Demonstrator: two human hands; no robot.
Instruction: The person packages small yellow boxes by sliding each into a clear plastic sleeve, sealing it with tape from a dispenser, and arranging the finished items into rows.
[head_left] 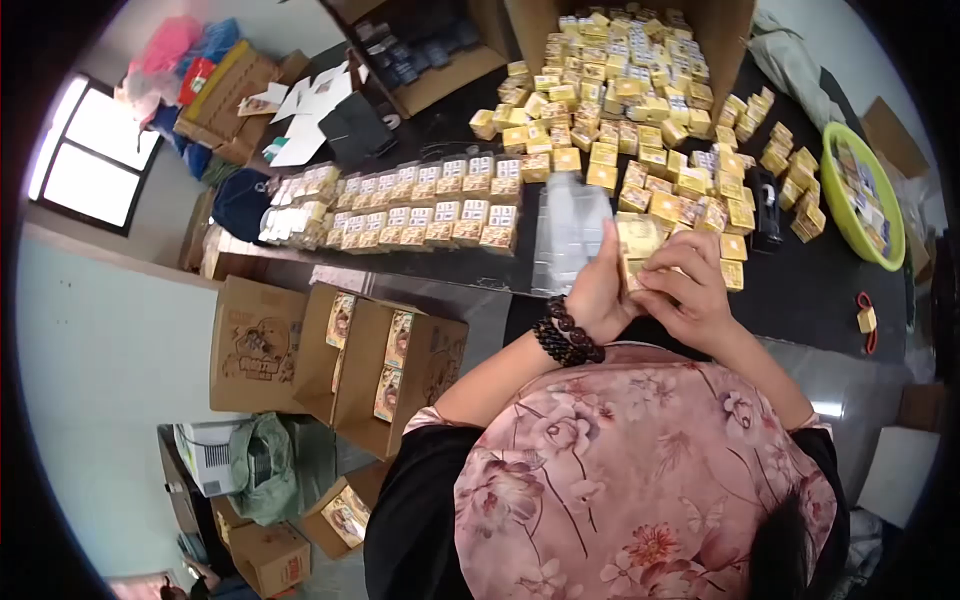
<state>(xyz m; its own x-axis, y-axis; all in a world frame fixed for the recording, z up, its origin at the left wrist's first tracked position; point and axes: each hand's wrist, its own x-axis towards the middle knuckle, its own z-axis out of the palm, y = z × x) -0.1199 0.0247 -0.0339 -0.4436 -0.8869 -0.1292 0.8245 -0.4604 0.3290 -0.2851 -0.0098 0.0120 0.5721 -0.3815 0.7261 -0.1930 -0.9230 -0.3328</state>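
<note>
My left hand [597, 292], with dark beaded bracelets at the wrist, is closed around the left side of some small yellow boxes [638, 238]. My right hand [692, 285] grips the same boxes from the right, its fingers bent over them. How many boxes are between the hands I cannot make out. Just left of my left hand lies a stack of clear plastic packaging [570, 240] on the black table [440, 272]. Loose small yellow boxes [690, 180] are spread on the table beyond my hands.
Two rows of wrapped boxes [430, 210] stand on the left. An open carton [733, 75] spills yellow boxes at the back. A black object [765, 210] and a green basin [895, 240] are on the right. Open cartons [360, 385] stand on the floor at lower left.
</note>
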